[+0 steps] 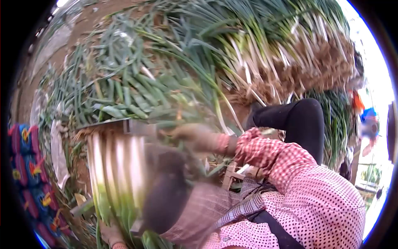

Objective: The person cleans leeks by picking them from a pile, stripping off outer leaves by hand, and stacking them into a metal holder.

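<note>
My right hand (198, 137), blurred by motion, is closed around the handle of a broad knife (104, 124). The metal blade is seen nearly edge-on, lying across the root ends of a bundle of large green onions (112, 166). Their white stems hang side by side below the blade, with the green parts lower down. At the bottom of the view my left hand (110, 234) grips this bundle by its green part; some of its fingers are hidden. My blurred dark knee (166, 191) is right beside the stems.
Cut green leaves (120, 87) cover the ground ahead. Uncut green onions with soil on their roots (290, 66) are heaped at upper right. A colourful padded item (31, 178) lies at far left, near white plastic sheeting (59, 153). A small wooden frame (229, 176) is by my lap.
</note>
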A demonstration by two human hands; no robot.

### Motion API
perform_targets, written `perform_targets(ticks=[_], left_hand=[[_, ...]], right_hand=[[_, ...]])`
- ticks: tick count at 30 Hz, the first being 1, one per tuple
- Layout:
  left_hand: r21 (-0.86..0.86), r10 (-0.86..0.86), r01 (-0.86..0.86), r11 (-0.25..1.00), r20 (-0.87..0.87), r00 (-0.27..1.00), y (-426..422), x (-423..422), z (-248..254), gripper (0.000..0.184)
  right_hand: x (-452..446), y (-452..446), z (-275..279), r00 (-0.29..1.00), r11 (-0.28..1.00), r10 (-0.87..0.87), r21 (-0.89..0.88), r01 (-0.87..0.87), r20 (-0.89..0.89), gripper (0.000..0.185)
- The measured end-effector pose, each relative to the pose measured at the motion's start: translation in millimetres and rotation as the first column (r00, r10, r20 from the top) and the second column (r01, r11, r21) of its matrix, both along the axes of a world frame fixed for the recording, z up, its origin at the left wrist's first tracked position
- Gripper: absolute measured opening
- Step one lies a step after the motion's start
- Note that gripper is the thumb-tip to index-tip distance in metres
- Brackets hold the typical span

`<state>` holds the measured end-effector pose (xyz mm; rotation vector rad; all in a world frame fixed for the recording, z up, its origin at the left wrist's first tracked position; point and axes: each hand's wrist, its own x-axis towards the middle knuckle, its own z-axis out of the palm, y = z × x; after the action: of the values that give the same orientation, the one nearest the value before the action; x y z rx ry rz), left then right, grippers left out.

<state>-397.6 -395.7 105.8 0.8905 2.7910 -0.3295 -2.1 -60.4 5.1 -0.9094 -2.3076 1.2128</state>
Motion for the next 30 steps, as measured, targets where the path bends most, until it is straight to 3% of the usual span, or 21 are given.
perform_targets(ticks=[2,3,4,5,6,7,8,9,11,12,13,15,17,19,20,22,23,26,27,29,30], left_hand=[[-0.337,0.038,-0.043,0.941,-0.020,0.999,47.6,38.3,51.5,0.065],[-0.383,0.007,-0.003,0.924,0.010,1.000,59.0,36.8,67.8,0.061],[-0.433,-0.017,0.032,0.901,0.037,0.999,68.6,29.6,84.1,0.057],[-0.482,-0.037,0.063,0.874,0.063,0.997,78.8,27.7,92.4,0.053],[-0.101,0.029,-0.012,0.995,0.171,0.985,87.6,30.7,90.3,0.046],[0.276,0.047,-0.131,0.952,0.291,0.956,98.6,39.3,97.2,0.040],[0.381,-0.093,-0.016,0.925,0.266,0.959,126.5,69.2,110.7,0.037],[0.480,-0.237,0.105,0.871,0.224,0.945,169.4,114.0,123.8,0.034],[0.586,-0.339,-0.017,0.810,0.491,0.803,241.2,203.3,123.1,0.021],[0.526,-0.302,-0.044,0.849,0.553,0.776,264.7,227.5,106.5,0.020],[0.395,-0.291,-0.037,0.918,0.733,0.616,288.6,244.6,84.0,0.031],[0.138,-0.145,0.049,0.989,0.883,0.446,320.5,291.9,12.1,0.028],[-0.090,0.032,0.144,0.986,0.931,0.363,332.9,336.5,-75.1,0.029],[-0.130,0.051,0.251,0.959,0.953,0.300,317.8,354.2,-163.4,0.037],[-0.317,0.304,0.042,0.947,0.932,0.196,316.9,375.8,-183.7,0.044],[-0.418,0.408,-0.320,0.850,0.907,-0.102,290.3,407.8,-241.8,0.054],[-0.482,0.405,-0.468,0.741,0.876,-0.260,278.3,420.3,-264.8,0.060],[-0.467,0.099,-0.594,0.655,0.833,-0.545,250.6,457.8,-299.4,0.074],[-0.461,0.086,-0.773,0.436,0.876,-0.474,267.0,479.6,-268.8,0.062],[-0.323,0.229,-0.669,0.670,0.946,-0.228,283.5,486.0,-267.8,0.049],[-0.258,0.269,-0.586,0.768,0.961,-0.070,288.2,483.4,-267.9,0.043]], right_hand=[[100.1,5.6,-98.7,0.934,0.935,-0.266,-0.171,0.310,0.237,0.024],[132.6,16.7,-96.5,0.793,0.875,-0.328,-0.151,0.460,0.513,0.028],[159.1,27.8,-97.7,0.623,0.875,-0.341,-0.005,0.484,0.704,0.032],[175.0,35.1,-86.3,0.572,0.773,-0.477,0.008,0.635,0.667,0.028],[189.6,41.0,-102.9,0.500,0.750,-0.465,0.025,0.661,0.730,0.030],[203.0,46.8,-117.3,0.430,0.732,-0.437,0.035,0.680,0.790,0.033],[211.7,52.2,-129.4,0.360,0.718,-0.402,0.046,0.695,0.842,0.036],[210.6,60.2,-131.9,0.433,0.718,-0.316,-0.085,0.691,0.844,0.041],[201.1,67.4,-133.0,0.570,0.671,-0.153,-0.338,0.660,0.807,0.053],[193.9,60.8,-132.6,0.561,0.638,-0.189,-0.333,0.694,0.806,0.048],[184.9,49.6,-129.7,0.547,0.610,-0.229,-0.319,0.725,0.806,0.042],[177.3,32.3,-135.5,0.529,0.622,-0.283,-0.267,0.736,0.800,0.037],[172.7,33.2,-146.2,0.545,0.685,-0.292,-0.226,0.693,0.786,0.037],[172.8,46.1,-132.1,0.590,0.719,-0.245,-0.264,0.643,0.770,0.037],[177.4,51.2,-121.8,0.608,0.728,-0.206,-0.296,0.619,0.766,0.037],[176.2,48.0,-146.0,0.684,0.731,-0.130,-0.397,0.555,0.718,0.043],[173.4,43.4,-154.6,0.747,0.765,-0.073,-0.443,0.467,0.661,0.044],[191.3,46.8,-143.1,0.887,0.861,0.059,-0.473,0.187,0.457,0.047],[210.0,58.1,-125.0,0.892,0.848,-0.121,-0.422,0.321,0.435,0.048],[244.1,105.8,-76.7,0.548,0.712,-0.363,-0.155,0.685,0.754,0.044],[261.3,115.3,-68.9,0.347,0.613,-0.570,0.106,0.783,0.745,0.039]])
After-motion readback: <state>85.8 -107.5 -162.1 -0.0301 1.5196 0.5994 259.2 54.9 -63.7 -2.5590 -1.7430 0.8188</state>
